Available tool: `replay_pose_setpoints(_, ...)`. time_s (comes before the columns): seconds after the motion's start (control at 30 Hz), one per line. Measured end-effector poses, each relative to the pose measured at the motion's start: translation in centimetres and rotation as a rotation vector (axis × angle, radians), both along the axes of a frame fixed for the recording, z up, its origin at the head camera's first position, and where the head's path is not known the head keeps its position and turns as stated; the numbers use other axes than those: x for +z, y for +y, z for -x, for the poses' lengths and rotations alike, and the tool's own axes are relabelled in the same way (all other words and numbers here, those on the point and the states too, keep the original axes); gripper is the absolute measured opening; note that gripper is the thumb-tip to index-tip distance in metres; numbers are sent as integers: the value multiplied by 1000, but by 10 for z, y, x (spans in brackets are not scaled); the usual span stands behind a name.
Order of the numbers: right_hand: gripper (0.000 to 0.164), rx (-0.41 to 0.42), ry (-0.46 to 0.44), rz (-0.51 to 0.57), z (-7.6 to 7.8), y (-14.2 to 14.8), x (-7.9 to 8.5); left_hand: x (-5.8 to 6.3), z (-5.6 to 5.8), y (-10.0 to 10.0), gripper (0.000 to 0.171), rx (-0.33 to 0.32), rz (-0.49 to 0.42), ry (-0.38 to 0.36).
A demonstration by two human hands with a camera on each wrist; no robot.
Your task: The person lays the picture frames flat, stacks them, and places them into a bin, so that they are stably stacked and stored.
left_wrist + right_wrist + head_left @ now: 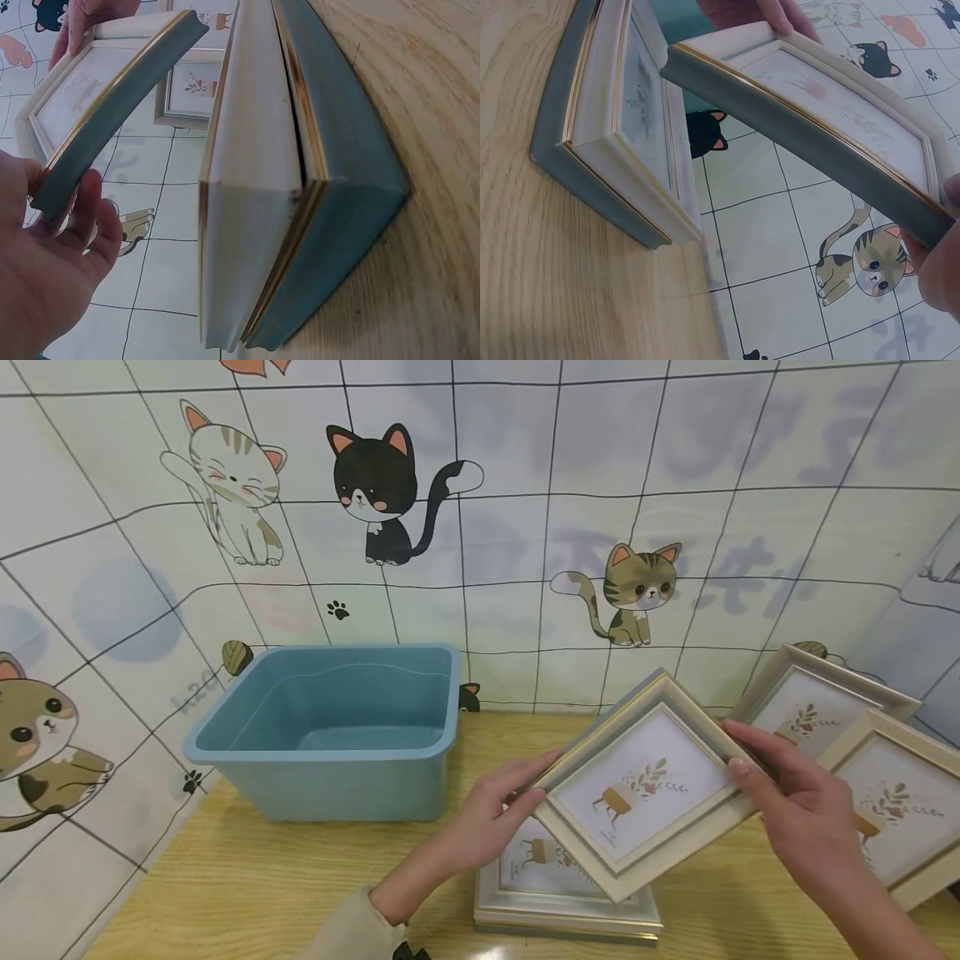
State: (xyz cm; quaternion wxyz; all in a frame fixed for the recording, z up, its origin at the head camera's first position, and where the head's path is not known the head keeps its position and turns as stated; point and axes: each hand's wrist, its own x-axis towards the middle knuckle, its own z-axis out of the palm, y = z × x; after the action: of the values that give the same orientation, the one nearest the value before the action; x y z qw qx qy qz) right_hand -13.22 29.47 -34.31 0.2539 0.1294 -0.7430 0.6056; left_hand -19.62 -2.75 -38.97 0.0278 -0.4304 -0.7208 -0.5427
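Note:
A cream picture frame (645, 785) with a gold line and a blue-grey outer edge is held tilted in the air between both hands. My left hand (480, 827) pinches its left corner, thumb in front and fingers behind. At the opposite corner, my right hand (802, 797) grips it, the thumb on the front border. Behind the glass is a print of a brown stool with flowers. Just below lies a stack of similar picture frames (566, 910), partly covered by the held one. In the left wrist view, the stack (255, 142) shows cream and blue-grey sides.
A blue plastic bin (345, 789) stands on the wooden table (247, 877) at the left. Two more picture frames lie at the right, a farther one (813, 681) partly under a nearer one (911, 752). A cat-patterned sheet (510, 543) covers the wall behind.

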Motion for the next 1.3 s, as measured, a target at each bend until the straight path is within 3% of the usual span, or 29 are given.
replay_pose_setpoints(0.23,45,-12,-55,75,-2,-3,-5,1,0,1,41,138,-42,-73)
replay_pose_setpoints(0.4,44,1,-111,86,-3,-4,-12,2,2,3,38,166,-112,-169)
replay_pose_setpoints(0.57,45,-27,-180,-30,-4,-4,-20,-1,8,4,36,205,-161,-297)
replay_pose_setpoints(0.7,47,12,-231,-78,-2,-6,-26,-3,12,3,31,330,-181,-378)
replay_pose_setpoints(0.87,50,29,-312,-176,-4,-11,-29,-5,14,3,23,473,-165,-387)
replay_pose_setpoints(1.03,54,6,-386,-244,-8,-17,-33,-9,16,2,21,497,-135,-378)
replay_pose_setpoints(1.3,56,58,-535,-139,-17,-30,-44,-14,20,-2,19,567,-95,-424)
